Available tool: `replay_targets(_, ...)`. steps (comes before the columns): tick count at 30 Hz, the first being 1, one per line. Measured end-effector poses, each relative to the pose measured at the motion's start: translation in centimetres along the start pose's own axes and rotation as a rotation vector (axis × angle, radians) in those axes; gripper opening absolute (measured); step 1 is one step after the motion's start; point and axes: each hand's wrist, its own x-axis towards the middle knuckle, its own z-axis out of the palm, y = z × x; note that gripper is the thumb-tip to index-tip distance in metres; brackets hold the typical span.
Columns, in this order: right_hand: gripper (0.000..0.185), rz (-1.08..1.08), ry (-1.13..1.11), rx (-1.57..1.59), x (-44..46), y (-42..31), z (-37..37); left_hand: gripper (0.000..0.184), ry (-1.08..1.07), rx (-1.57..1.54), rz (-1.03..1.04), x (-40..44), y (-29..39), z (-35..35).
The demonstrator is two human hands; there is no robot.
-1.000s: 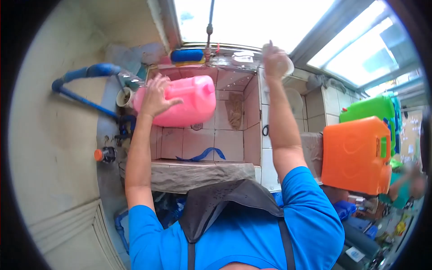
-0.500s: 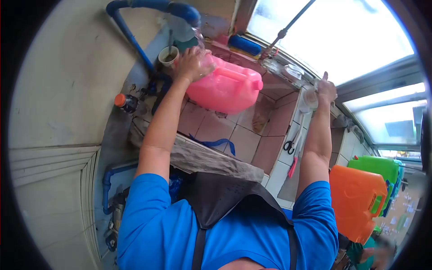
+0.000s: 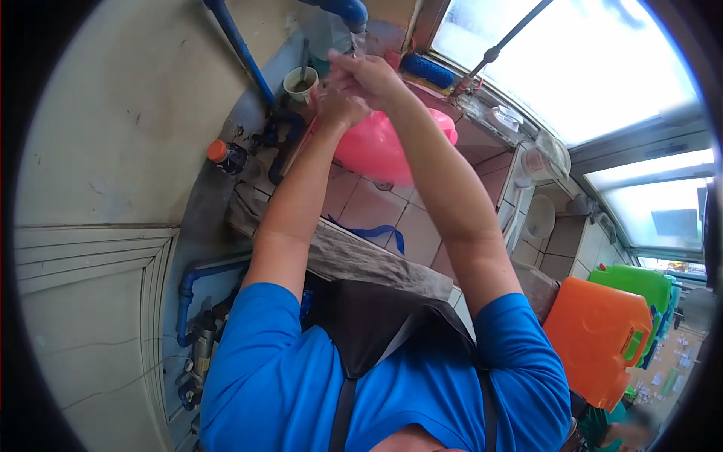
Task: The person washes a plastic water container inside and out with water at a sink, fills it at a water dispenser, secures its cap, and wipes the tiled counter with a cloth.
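A pink plastic jug (image 3: 376,154) lies in the tiled sink (image 3: 418,226), partly hidden by my forearms. My right hand (image 3: 367,75) is under the running water from the blue pipe spout (image 3: 350,15); its fingers are stretched out and apart, with nothing visible in them. Just below it, my left hand (image 3: 343,109) is close against the right hand, above the near end of the jug. Water and motion smear the left fingers, and I cannot tell whether they still touch the jug.
A white cup (image 3: 301,81) with a utensil stands left of the hands, near an orange-capped bottle (image 3: 226,157). A blue sponge (image 3: 428,69) lies on the back ledge. A blue strap (image 3: 369,230) lies in the sink. Orange (image 3: 595,331) and green (image 3: 629,286) jugs stand at right.
My right hand has moved left from the clear containers on the right ledge to the water beside my left hand. The view has shifted slightly.
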Motion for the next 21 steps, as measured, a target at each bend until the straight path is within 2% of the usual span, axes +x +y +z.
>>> replay_targets(1,0.040,0.147,0.051,0.331,0.7,-0.3,1.1,0.064,0.053,0.398,0.039,0.4,-0.2,0.4)
replay_targets(2,0.040,0.147,0.049,0.329,0.8,-0.6,1.5,0.063,0.104,0.796,0.078,0.6,-0.5,0.6)
replay_targets(3,0.039,0.156,-0.018,0.220,1.1,-1.1,1.7,0.063,0.106,0.794,0.078,0.5,-1.0,0.8)
replay_targets(5,0.038,0.164,-0.080,0.108,1.4,-0.8,1.1,0.061,0.358,0.454,0.110,-0.7,-0.8,0.5)
replay_targets(6,0.038,-0.135,-0.093,-0.525,1.1,-0.3,0.0,0.061,0.358,0.451,0.117,0.1,-1.5,0.9)
replay_targets(7,0.039,-0.438,-0.096,-1.160,0.9,-0.2,-1.4,0.059,0.339,0.476,0.226,1.7,-2.7,1.5)
replay_targets(8,0.041,-0.323,-0.004,-1.268,-1.0,-0.6,-2.7,0.058,0.318,0.501,0.337,2.6,-3.3,1.8)
replay_targets(9,0.044,-0.203,0.095,-1.370,-3.6,-1.0,-4.0,0.058,0.318,0.496,0.352,2.6,-3.1,1.5)
replay_targets(12,0.045,-0.278,0.211,-1.359,-7.6,3.2,-7.5,0.052,0.214,0.453,0.392,3.0,-2.4,0.6)
replay_targets(14,0.053,-0.207,0.196,-1.374,-10.4,5.4,-8.1,0.049,0.197,0.400,0.420,3.8,-2.3,0.9)
replay_targets(16,0.050,-0.142,0.282,-1.423,-11.9,6.2,-7.0,0.050,0.173,0.395,0.470,4.2,-1.7,1.9)
replay_targets(18,0.047,-0.076,0.379,-1.464,-12.4,6.6,-5.3,0.050,0.289,0.320,0.415,5.4,-1.8,4.0)
replay_targets(20,0.041,-0.072,0.420,-1.385,-12.8,7.2,-4.6,0.051,0.307,0.451,0.200,4.4,1.2,3.7)
replay_targets(21,0.040,-0.103,0.459,-1.401,-12.7,8.1,-4.5,0.054,0.209,0.441,0.165,2.7,3.2,2.2)
